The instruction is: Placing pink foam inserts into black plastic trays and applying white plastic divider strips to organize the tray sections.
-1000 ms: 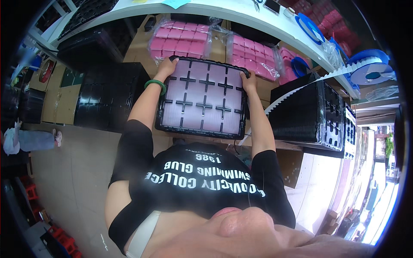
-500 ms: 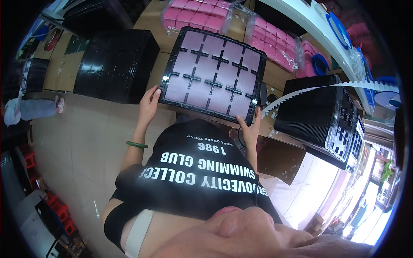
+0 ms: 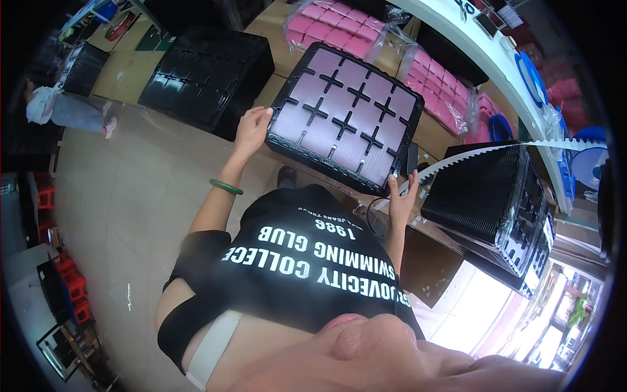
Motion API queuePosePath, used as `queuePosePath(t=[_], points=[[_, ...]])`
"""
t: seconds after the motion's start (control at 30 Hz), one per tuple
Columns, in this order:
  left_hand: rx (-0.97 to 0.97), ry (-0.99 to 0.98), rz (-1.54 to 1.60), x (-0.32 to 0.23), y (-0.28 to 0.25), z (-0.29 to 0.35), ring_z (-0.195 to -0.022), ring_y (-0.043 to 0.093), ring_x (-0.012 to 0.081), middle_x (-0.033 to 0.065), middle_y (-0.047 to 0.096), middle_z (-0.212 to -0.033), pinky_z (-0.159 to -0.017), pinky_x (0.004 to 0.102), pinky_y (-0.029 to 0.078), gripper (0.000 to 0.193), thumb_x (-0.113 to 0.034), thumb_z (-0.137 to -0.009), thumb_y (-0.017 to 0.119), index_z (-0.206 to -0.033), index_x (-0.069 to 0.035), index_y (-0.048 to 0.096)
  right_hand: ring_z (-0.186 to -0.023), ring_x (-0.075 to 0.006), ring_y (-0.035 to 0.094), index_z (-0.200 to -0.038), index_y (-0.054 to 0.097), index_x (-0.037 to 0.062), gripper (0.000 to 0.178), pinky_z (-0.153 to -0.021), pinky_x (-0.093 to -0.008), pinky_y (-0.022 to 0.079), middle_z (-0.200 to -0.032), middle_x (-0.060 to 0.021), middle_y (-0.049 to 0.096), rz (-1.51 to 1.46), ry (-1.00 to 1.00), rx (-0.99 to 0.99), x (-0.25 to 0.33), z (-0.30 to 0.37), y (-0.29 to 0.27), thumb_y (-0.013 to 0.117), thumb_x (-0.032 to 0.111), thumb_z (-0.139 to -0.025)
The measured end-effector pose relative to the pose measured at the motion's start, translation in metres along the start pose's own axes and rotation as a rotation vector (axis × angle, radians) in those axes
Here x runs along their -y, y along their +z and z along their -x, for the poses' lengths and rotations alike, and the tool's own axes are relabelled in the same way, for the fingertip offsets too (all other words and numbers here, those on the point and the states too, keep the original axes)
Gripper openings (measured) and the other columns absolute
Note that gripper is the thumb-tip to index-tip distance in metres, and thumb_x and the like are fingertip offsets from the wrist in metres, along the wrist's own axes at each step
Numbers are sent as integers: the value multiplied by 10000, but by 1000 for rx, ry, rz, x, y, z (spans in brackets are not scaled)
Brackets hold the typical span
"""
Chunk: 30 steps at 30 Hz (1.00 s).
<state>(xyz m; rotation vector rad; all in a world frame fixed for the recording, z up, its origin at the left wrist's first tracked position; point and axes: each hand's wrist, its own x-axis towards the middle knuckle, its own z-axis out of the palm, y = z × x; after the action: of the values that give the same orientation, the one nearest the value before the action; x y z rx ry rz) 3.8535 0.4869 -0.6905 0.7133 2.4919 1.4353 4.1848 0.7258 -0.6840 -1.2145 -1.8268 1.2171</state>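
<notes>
In front of me lies a black plastic tray (image 3: 316,133) with raised cross-shaped ribs between flat, shiny pinkish-purple areas. It sits tilted, its near right corner closest to me. My left hand (image 3: 253,130), below a green bangle (image 3: 226,187), has its fingers closed on the tray's left edge near the corner; its fingertips are partly hidden. My right hand (image 3: 402,195) is at the near right corner. The thumb touches the tray's edge, while the other fingers stretch out apart from it, close to a small black box-shaped thing (image 3: 412,157).
Black tray stacks stand left (image 3: 204,78) and right (image 3: 480,196). Bagged pink compartment trays (image 3: 336,27) lie beyond. A white toothed strip (image 3: 516,145) arches over the right stack. An open carton (image 3: 428,264) is lower right; a person (image 3: 77,112) stands far left.
The whole view has shifted, and most things appear farther right. My right thumb and fingers have moved outward along the tray's corner. My left hand has slid slightly farther up the left edge.
</notes>
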Motion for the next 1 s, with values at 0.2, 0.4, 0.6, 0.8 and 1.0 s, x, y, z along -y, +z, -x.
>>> queuePosePath(t=[0.2, 0.4, 0.6, 0.8, 1.0], points=[[239, -505, 942, -42, -16, -23, -779, 659, 104, 38, 709, -907, -745, 237, 523, 288, -246, -996, 601, -1031, 19, 710, -1341, -270, 436, -1465, 394, -11, 696, -1123, -367, 303, -1437, -213, 460, -27, -41, -25, 10, -4, -3, 705, 294, -923], [-33, -130, 1021, -158, -102, -18, -832, 663, 87, 39, 723, -974, -771, 230, 523, 217, -127, -922, 686, -1095, 2, 706, -1310, -264, 468, -1477, 379, 9, 685, -1118, -376, 307, -1375, -207, 522, 3, -40, -1, 31, 5, -15, 702, 257, -926], [-462, 626, 310, -253, -230, 51, -839, 604, 69, 35, 672, -955, -766, 216, 477, 225, -67, -898, 694, -1106, 16, 714, -1289, -266, 485, -1474, 382, 13, 649, -1103, -372, 325, -1353, -207, 541, -5, -40, -13, 13, 13, -37, 689, 206, -936], [-489, 649, -463, -197, -169, -11, -624, 586, 197, 69, 600, -827, -559, 297, 458, 153, -96, -887, 668, -1023, -66, 731, -1288, -258, 488, -1479, 378, 15, 649, -1099, -374, 334, -1350, -208, 546, -57, 26, -46, 21, 17, -30, 688, 200, -938], [-374, 607, -770, 7, -91, -30, -677, 627, 231, 54, 550, -829, -552, 359, 510, 127, -112, -870, 663, -989, -73, 686, -1281, -247, 494, -1482, 384, 29, 651, -1119, -379, 310, -1348, -195, 554, -20, -101, -2, 51, 11, -26, 690, 198, -934]])
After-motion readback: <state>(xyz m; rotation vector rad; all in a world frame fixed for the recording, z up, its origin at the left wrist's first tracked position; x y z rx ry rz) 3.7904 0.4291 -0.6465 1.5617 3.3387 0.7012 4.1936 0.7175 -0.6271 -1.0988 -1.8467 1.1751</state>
